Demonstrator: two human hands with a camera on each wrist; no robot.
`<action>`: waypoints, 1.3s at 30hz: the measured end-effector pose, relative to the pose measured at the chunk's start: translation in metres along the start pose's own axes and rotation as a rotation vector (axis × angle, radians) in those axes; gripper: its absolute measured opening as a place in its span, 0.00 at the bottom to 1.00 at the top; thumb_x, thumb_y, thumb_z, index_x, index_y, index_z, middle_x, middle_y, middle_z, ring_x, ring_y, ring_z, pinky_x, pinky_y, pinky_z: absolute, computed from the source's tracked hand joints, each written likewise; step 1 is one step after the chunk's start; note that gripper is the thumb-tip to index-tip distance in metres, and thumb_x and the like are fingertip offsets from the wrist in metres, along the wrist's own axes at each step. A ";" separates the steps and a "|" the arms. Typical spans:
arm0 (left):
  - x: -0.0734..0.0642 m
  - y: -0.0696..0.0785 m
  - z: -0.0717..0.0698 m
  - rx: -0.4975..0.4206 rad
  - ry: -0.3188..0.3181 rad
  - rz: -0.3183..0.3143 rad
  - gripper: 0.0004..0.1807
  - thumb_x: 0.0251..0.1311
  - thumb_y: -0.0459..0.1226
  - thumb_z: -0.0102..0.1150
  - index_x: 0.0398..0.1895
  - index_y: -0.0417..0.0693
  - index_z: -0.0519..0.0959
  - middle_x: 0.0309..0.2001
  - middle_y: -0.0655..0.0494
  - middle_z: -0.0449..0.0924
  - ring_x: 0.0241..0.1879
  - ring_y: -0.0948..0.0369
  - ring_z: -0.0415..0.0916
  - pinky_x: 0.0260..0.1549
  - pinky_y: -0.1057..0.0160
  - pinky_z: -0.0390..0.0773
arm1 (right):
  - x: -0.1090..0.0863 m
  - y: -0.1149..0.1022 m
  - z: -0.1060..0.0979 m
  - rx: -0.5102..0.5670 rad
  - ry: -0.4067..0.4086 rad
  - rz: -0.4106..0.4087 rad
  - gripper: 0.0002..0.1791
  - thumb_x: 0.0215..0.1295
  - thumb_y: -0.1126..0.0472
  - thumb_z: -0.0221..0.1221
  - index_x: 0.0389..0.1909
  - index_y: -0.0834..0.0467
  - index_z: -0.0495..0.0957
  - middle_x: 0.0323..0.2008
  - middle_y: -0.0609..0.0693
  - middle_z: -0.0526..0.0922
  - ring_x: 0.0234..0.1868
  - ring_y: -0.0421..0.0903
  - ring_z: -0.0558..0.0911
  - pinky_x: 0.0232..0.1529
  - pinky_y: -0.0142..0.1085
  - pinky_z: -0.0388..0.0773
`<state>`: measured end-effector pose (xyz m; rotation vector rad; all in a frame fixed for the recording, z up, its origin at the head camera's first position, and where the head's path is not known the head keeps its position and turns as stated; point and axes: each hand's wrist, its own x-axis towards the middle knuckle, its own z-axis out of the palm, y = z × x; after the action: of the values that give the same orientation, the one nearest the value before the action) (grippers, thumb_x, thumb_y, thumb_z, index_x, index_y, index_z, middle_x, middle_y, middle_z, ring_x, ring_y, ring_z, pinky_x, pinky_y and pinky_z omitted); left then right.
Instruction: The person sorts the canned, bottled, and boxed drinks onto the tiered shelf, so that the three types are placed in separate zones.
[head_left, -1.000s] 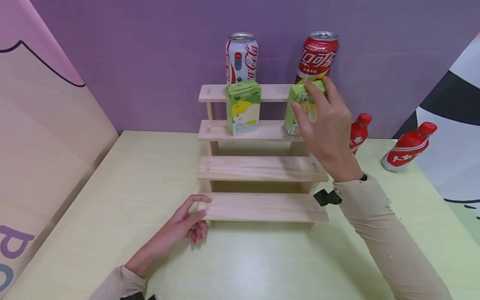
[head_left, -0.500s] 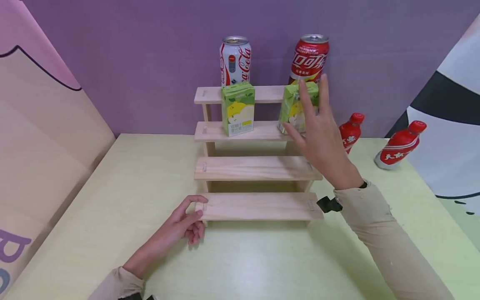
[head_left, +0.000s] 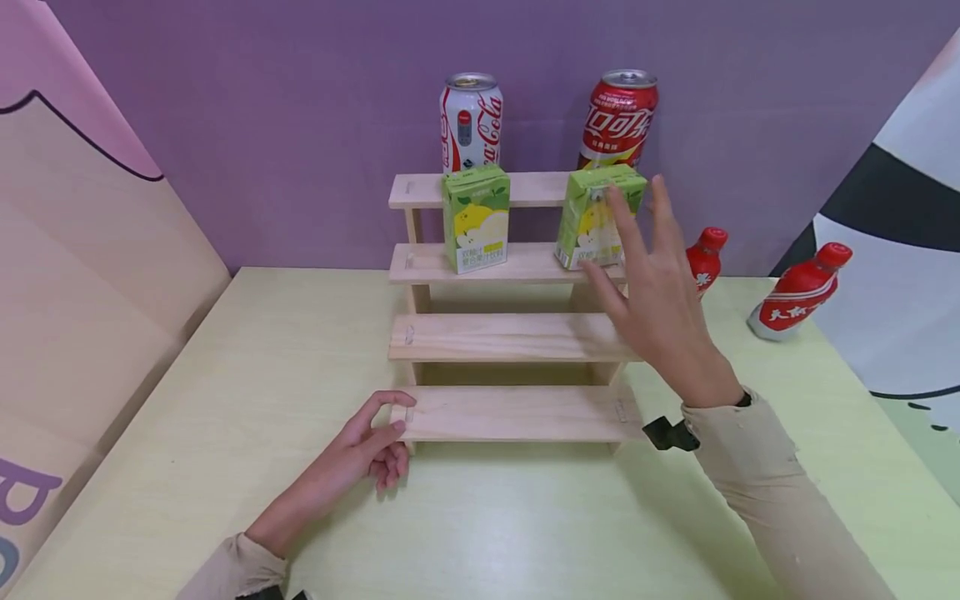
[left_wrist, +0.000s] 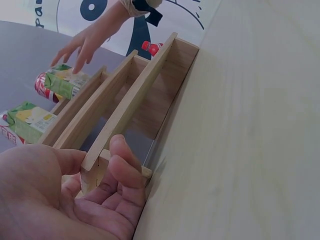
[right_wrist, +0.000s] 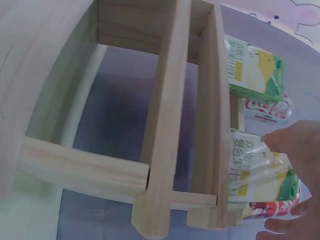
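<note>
A stepped wooden display rack stands on the table, four-tiered in look. My left hand grips the left end of its lowest step, thumb and fingers around the board in the left wrist view. One green juice box stands upright on the second step from the top, at the left. At that step's right end is another juice box, also upright. My right hand is in front of this box with fingers spread, partly covering its right side. A white cola can and a red cola can stand on the top step.
Right of the rack, two red-capped bottles stand on the table: one bottle partly behind my right hand, the other bottle farther right. A purple backdrop rises behind the rack.
My right hand has let go of the right juice box, spread its fingers and drawn back down and to the right. The left hand keeps its grip; the head view has shifted slightly.
</note>
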<state>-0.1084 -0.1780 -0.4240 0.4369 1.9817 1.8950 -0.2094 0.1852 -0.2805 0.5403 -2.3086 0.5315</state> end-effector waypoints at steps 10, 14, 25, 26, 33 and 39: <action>-0.001 0.000 -0.001 -0.004 0.004 -0.008 0.20 0.78 0.46 0.45 0.67 0.55 0.59 0.27 0.41 0.76 0.23 0.57 0.72 0.20 0.66 0.73 | -0.009 0.021 -0.008 0.067 0.123 0.105 0.32 0.70 0.54 0.59 0.74 0.48 0.63 0.76 0.53 0.56 0.71 0.55 0.62 0.63 0.61 0.68; 0.000 -0.001 0.000 -0.007 -0.004 -0.005 0.20 0.78 0.46 0.44 0.67 0.54 0.59 0.27 0.41 0.76 0.22 0.58 0.72 0.19 0.67 0.73 | -0.012 0.036 -0.012 0.070 0.153 0.152 0.31 0.70 0.53 0.59 0.73 0.47 0.64 0.75 0.52 0.58 0.72 0.50 0.60 0.66 0.58 0.66; 0.000 0.000 0.000 0.007 0.000 -0.003 0.20 0.78 0.46 0.45 0.67 0.55 0.59 0.26 0.41 0.77 0.22 0.58 0.72 0.19 0.65 0.74 | -0.012 0.070 -0.014 0.028 0.118 0.306 0.35 0.69 0.53 0.59 0.75 0.44 0.60 0.76 0.51 0.55 0.75 0.44 0.52 0.66 0.59 0.65; 0.000 0.000 0.000 0.007 0.001 -0.003 0.20 0.78 0.46 0.45 0.67 0.55 0.59 0.26 0.41 0.77 0.22 0.58 0.72 0.19 0.65 0.74 | -0.013 0.073 -0.013 0.025 0.105 0.318 0.35 0.69 0.53 0.59 0.75 0.44 0.59 0.76 0.51 0.55 0.76 0.45 0.52 0.66 0.60 0.65; 0.000 0.000 0.000 0.003 0.002 -0.008 0.20 0.78 0.46 0.44 0.67 0.55 0.59 0.27 0.38 0.77 0.22 0.57 0.72 0.19 0.66 0.73 | -0.016 0.090 -0.005 0.013 0.043 0.376 0.37 0.69 0.56 0.59 0.77 0.45 0.56 0.77 0.53 0.52 0.76 0.51 0.51 0.65 0.63 0.64; 0.000 0.000 0.000 0.000 0.004 -0.008 0.20 0.78 0.46 0.44 0.67 0.55 0.59 0.27 0.35 0.76 0.22 0.57 0.72 0.19 0.65 0.73 | -0.022 0.108 0.001 0.030 -0.009 0.442 0.42 0.68 0.58 0.59 0.78 0.47 0.49 0.77 0.54 0.50 0.77 0.52 0.48 0.64 0.65 0.64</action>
<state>-0.1080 -0.1778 -0.4238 0.4244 1.9827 1.8927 -0.2509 0.2794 -0.3205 0.0380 -2.4386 0.7705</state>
